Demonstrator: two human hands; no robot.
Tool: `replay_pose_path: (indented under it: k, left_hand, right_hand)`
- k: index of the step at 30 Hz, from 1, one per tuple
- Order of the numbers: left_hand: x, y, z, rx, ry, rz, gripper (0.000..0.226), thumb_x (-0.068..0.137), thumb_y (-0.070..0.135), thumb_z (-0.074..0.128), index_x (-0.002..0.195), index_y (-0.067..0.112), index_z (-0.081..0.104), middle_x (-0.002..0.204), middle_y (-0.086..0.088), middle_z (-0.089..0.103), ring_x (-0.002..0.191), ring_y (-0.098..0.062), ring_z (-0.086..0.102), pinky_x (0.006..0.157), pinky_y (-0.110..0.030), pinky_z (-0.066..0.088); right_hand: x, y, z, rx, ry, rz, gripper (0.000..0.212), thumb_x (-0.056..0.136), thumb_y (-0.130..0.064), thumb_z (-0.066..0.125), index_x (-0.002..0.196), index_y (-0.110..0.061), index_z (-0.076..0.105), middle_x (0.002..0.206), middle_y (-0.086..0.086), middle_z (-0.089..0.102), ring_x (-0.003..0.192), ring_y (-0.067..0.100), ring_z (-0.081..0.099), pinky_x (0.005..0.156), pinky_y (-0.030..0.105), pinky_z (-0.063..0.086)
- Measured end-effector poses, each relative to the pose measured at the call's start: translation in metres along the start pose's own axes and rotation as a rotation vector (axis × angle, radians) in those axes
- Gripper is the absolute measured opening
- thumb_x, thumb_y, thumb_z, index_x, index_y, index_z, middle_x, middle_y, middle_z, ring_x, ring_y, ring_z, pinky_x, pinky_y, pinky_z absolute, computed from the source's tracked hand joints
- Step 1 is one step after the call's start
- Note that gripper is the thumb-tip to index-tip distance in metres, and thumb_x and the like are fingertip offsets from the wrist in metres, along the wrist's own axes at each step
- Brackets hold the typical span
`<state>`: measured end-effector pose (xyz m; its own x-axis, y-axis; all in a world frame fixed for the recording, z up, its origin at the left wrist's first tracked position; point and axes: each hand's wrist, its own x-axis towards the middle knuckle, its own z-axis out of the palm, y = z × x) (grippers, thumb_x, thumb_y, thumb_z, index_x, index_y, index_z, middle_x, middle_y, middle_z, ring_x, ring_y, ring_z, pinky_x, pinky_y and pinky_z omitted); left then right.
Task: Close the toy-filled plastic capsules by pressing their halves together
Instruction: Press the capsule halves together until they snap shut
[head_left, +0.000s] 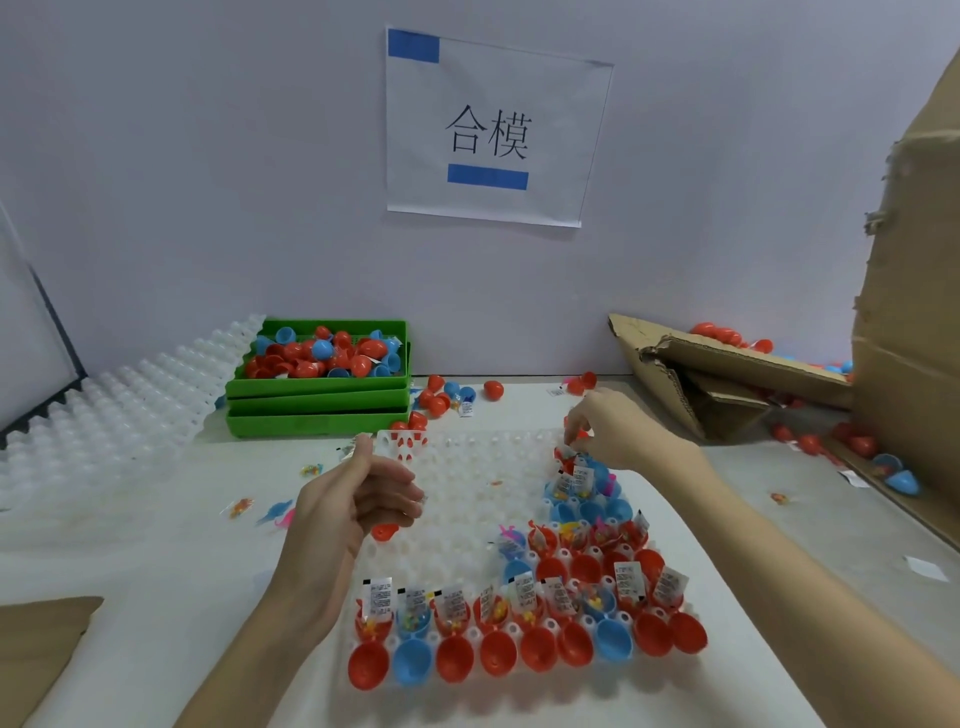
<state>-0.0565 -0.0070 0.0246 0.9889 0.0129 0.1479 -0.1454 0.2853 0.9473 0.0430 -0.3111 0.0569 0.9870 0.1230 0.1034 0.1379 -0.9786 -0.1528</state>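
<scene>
The open capsules (524, 631) sit in a white moulded tray (457, 483) at the lower centre of the frame, red and blue halves hinged open in rows along the tray's lower and right parts, each filled half holding a small toy and a folded paper slip. The right hand (615, 434), right of centre, reaches down to the top of the right-hand column with fingertips bunched on a red capsule (566, 453); whether it truly pinches it or only touches it, I cannot tell. The left hand (358, 499), left of centre above the tray, is loosely curled and appears to hold nothing. These shells look light, thin and smooth, likely a bit springy and slippery, so each is best taken across its rounded outsides, thumb on one half and fingers on the other, and squeezed until the rims meet. The upright slips may catch in the seam and probably need tucking in first. Closed capsules fill a green bin (319, 400) at upper left on the desk (156, 561).
</scene>
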Motion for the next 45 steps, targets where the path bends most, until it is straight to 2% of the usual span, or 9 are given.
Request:
replay_pose_path:
  k: [6, 10, 15, 22, 30, 35, 40, 42, 45]
  left_hand:
    - [-0.001, 0.001, 0.002, 0.022, -0.006, -0.001, 0.055, 0.102, 0.046, 0.047, 0.080, 0.006, 0.077, 0.082, -0.023, 0.073, 0.074, -0.033, 0.071, 0.067, -0.033, 0.060]
    - [-0.001, 0.002, 0.001, 0.029, -0.003, 0.000, 0.054, 0.103, 0.045, 0.047, 0.080, 0.006, 0.077, 0.081, -0.022, 0.073, 0.075, -0.033, 0.071, 0.068, -0.035, 0.059]
    - [-0.001, 0.004, 0.001, 0.015, 0.002, -0.010, 0.054, 0.102, 0.045, 0.048, 0.078, 0.007, 0.077, 0.080, -0.022, 0.072, 0.073, -0.033, 0.071, 0.063, -0.030, 0.059]
    - [-0.001, 0.006, 0.001, 0.000, -0.004, -0.022, 0.054, 0.099, 0.047, 0.049, 0.078, 0.006, 0.077, 0.082, -0.026, 0.072, 0.071, -0.032, 0.070, 0.060, -0.028, 0.058]
    - [0.000, 0.003, -0.001, 0.029, 0.000, -0.038, 0.050, 0.098, 0.045, 0.053, 0.082, 0.003, 0.075, 0.083, -0.024, 0.073, 0.072, -0.032, 0.070, 0.063, -0.029, 0.058]
    - [-0.001, 0.003, 0.002, 0.185, 0.056, 0.121, 0.031, 0.086, 0.039, 0.069, 0.101, 0.012, 0.075, 0.089, -0.004, 0.076, 0.075, -0.023, 0.073, 0.068, -0.023, 0.060]
    - [-0.005, 0.001, 0.010, 0.378, -0.063, 0.128, 0.032, 0.088, 0.036, 0.071, 0.119, 0.026, 0.072, 0.112, 0.012, 0.076, 0.094, -0.013, 0.075, 0.078, -0.018, 0.059]
    - [-0.007, -0.001, 0.012, 0.418, -0.122, 0.093, 0.039, 0.086, 0.043, 0.069, 0.122, 0.027, 0.072, 0.112, 0.013, 0.076, 0.095, -0.012, 0.076, 0.079, -0.017, 0.058]
    - [-0.006, -0.003, 0.011, 0.496, -0.121, 0.104, 0.016, 0.093, 0.029, 0.073, 0.108, 0.025, 0.078, 0.102, 0.013, 0.079, 0.089, -0.010, 0.076, 0.080, -0.017, 0.058]
  right_hand:
    - [0.003, 0.007, 0.002, -0.026, 0.117, 0.074, 0.027, 0.097, -0.008, 0.070, 0.123, -0.014, 0.071, 0.127, 0.010, 0.064, 0.108, 0.025, 0.064, 0.097, 0.033, 0.058]
    - [0.013, 0.016, 0.003, 0.020, 0.225, 0.274, 0.024, 0.097, -0.009, 0.069, 0.121, -0.010, 0.074, 0.117, 0.011, 0.071, 0.088, 0.022, 0.065, 0.084, 0.029, 0.057]
    - [0.023, 0.028, 0.018, 0.144, 0.103, 0.360, 0.028, 0.097, -0.022, 0.071, 0.116, -0.003, 0.077, 0.110, 0.013, 0.075, 0.086, 0.023, 0.068, 0.081, 0.032, 0.059]
    - [0.026, 0.030, 0.026, 0.190, 0.142, 0.399, 0.021, 0.095, -0.010, 0.073, 0.114, -0.002, 0.078, 0.107, 0.014, 0.075, 0.086, 0.022, 0.068, 0.079, 0.030, 0.057]
    - [0.020, 0.018, 0.016, 0.131, 0.276, 0.357, 0.021, 0.099, -0.015, 0.069, 0.114, -0.004, 0.078, 0.101, 0.011, 0.075, 0.079, 0.021, 0.068, 0.076, 0.030, 0.060]
    - [-0.001, -0.020, -0.009, 0.241, 0.339, 0.173, 0.020, 0.095, -0.017, 0.074, 0.111, -0.006, 0.078, 0.094, 0.007, 0.075, 0.074, 0.017, 0.066, 0.071, 0.025, 0.056]
    - [-0.056, -0.078, -0.002, 0.352, 0.231, -0.097, 0.012, 0.093, -0.023, 0.075, 0.104, -0.021, 0.081, 0.084, -0.015, 0.069, 0.072, -0.004, 0.062, 0.063, 0.000, 0.045]
    - [-0.070, -0.095, 0.013, 0.385, 0.177, -0.148, 0.012, 0.094, -0.024, 0.075, 0.104, -0.025, 0.082, 0.090, -0.013, 0.075, 0.074, -0.003, 0.064, 0.065, -0.001, 0.045]
    - [-0.081, -0.106, 0.030, 0.435, 0.148, -0.173, 0.011, 0.093, -0.027, 0.076, 0.102, -0.028, 0.082, 0.090, -0.014, 0.075, 0.078, 0.001, 0.065, 0.070, 0.005, 0.050]
